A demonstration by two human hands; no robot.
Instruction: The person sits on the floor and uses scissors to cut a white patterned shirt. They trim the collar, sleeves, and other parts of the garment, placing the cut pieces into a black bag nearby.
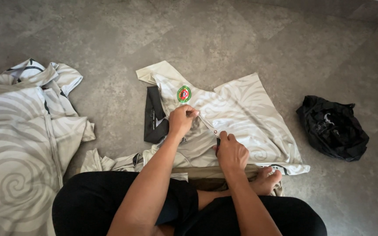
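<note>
Grey stone-look floor [250,39] lies bare along the top and far right, so open room sits beyond the garment and btwn it and the black bag [332,127], which lies well apart at right. At left, a heap of cream swirl-print garments [20,144] reaches the frame's left and bottom edges; a strip of bare floor separates it from the work in the middle. Near edge is taken up by the person's crossed legs in black, w/ one bare foot [265,180] resting on the garment's lower hem.

The cream zip-up jersey [246,118] lies spread flat on the floor just ahead of the legs, a round green-and-red badge [184,94] on its chest, a black panel [155,118] folded out at its left side.

Left hand [182,119]: fingers curled tight together, pinching the fabric by the zipper line just below the badge. Right hand [231,150]: fingers also closed, thumb and forefinger pinched on the small zip pull [215,132] w/ its red ring, lower down the same zipper. The two hands are near each other, zipper stretched btwn them.

Count: 1 jersey in hand, 1 badge, 1 black bag, 1 foot in view, 2 hands. The heap at left looks like more than 1 piece, but exact no. can't be told.
</note>
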